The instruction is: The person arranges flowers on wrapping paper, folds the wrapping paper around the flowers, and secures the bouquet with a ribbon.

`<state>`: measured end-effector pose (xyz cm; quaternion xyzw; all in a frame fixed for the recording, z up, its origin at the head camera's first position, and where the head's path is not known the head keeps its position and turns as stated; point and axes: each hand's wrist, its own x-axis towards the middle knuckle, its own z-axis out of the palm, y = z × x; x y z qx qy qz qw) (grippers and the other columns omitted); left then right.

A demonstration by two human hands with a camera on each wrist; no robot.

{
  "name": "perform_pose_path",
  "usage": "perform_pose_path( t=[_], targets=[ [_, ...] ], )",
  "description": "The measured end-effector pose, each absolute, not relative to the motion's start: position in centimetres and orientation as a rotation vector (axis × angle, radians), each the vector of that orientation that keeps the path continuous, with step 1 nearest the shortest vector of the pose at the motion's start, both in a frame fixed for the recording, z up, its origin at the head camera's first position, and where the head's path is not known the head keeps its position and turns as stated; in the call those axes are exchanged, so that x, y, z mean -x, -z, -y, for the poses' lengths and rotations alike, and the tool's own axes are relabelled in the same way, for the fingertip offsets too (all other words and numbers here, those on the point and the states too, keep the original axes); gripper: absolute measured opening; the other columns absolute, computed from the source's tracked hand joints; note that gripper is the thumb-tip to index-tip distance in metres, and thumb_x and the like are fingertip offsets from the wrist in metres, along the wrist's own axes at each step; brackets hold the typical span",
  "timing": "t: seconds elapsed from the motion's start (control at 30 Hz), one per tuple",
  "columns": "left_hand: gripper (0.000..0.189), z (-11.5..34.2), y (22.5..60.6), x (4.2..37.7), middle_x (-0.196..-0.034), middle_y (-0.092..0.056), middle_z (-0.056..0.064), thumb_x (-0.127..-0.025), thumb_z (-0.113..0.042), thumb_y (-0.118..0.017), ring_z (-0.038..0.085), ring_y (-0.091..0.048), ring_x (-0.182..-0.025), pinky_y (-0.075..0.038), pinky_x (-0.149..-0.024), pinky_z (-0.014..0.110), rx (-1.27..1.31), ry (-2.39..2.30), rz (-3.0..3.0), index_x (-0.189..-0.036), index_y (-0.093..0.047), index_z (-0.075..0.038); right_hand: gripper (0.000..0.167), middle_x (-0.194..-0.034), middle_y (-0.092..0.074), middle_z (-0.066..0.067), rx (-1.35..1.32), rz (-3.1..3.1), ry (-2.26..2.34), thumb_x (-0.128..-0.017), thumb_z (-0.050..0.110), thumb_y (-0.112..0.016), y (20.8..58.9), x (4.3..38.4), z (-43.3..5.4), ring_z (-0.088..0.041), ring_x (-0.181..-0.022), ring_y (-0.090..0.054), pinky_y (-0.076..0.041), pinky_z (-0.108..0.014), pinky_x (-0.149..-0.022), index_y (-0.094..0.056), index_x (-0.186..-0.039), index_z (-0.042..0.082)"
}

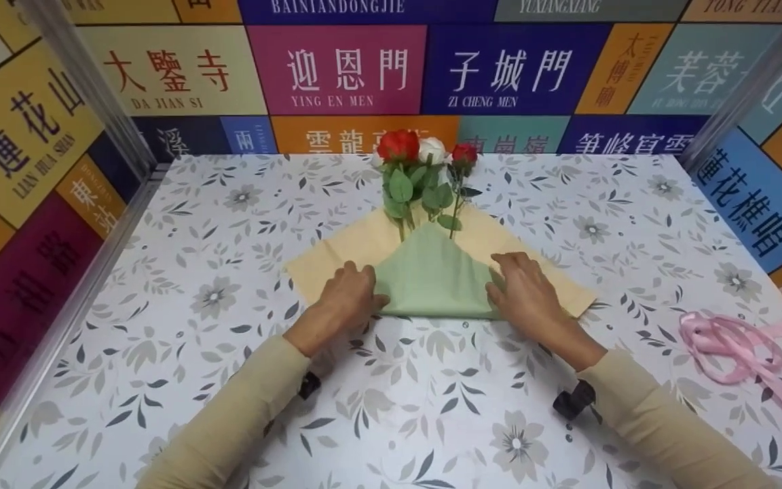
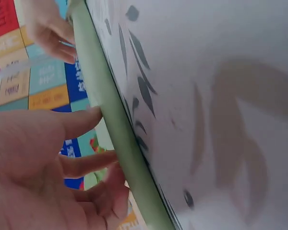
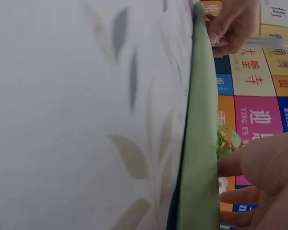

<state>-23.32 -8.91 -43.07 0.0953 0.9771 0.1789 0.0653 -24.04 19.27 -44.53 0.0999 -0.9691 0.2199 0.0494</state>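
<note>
A bouquet wrap of cream paper (image 1: 326,252) lies on the table, with a sheet of green wrapping paper (image 1: 432,272) folded up over its front. Red roses (image 1: 399,146) and a white rose (image 1: 433,151) stick out at the top, their lower stems hidden behind the green paper. My left hand (image 1: 347,295) rests on the green paper's left end, thumb and fingertips touching it near the rounded bottom fold (image 2: 117,124). At the right end, my right hand (image 1: 527,292) touches the paper with its thumb and fingers. Neither hand visibly curls round the fold.
A loose pink ribbon (image 1: 757,353) lies in loops at the table's right side. Flower-patterned cloth (image 1: 228,380) covers the table. Walls with colourful lettered panels (image 1: 350,71) stand behind and on both sides.
</note>
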Motion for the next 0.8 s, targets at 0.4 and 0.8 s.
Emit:
perform_pose_path(
  t=[0.4, 0.8],
  targets=[
    [0.056, 11.0, 43.5, 24.0, -0.109, -0.054, 0.013, -0.087, -0.041, -0.076, 0.026, -0.049, -0.098, -0.046, -0.085, 0.040, -0.276, -0.571, -2.791, -0.126, -0.056, -0.006, 0.070, -0.166, -0.015, -0.023, -0.762, 3.047, -0.607, -0.103, 0.042, -0.053, 45.1, 21.6, -15.4, -0.044, -0.155, -0.007, -0.012, -0.060, -0.124, -0.030, -0.156, 0.003],
    [0.053, 12.1, 43.7, 24.4, -0.111, -0.063, 0.020, -0.098, -0.039, -0.063, 0.030, -0.062, -0.099, -0.051, -0.090, 0.045, -0.325, -0.594, -2.698, -0.133, -0.042, -0.005, 0.065, -0.166, -0.011, -0.026, -0.735, 3.176, -0.769, -0.106, 0.039, -0.045, 45.5, 23.2, -16.3, -0.047, -0.153, -0.008, -0.011, -0.067, -0.121, -0.028, -0.156, 0.002]
  ],
)
